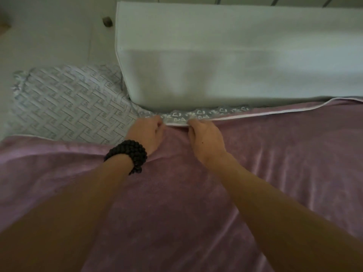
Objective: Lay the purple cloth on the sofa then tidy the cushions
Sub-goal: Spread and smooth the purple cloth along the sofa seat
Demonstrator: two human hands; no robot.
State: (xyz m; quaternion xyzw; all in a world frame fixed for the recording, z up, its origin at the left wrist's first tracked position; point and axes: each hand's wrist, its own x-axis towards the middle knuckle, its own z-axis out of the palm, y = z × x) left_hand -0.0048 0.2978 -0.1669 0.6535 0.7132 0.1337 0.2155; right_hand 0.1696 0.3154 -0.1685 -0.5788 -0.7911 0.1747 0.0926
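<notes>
We see one purple cloth point(216, 193) filling the lower frame, its far edge pinched by both our left hand point(146, 134) and right hand point(206, 140) at centre. One patterned cushion point(66, 103) lies at left, one pale block cushion point(235, 61) above.

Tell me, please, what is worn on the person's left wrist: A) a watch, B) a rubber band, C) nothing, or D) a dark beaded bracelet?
D: a dark beaded bracelet wraps the wrist behind the left hand, which grips the purple cloth edge.
</notes>
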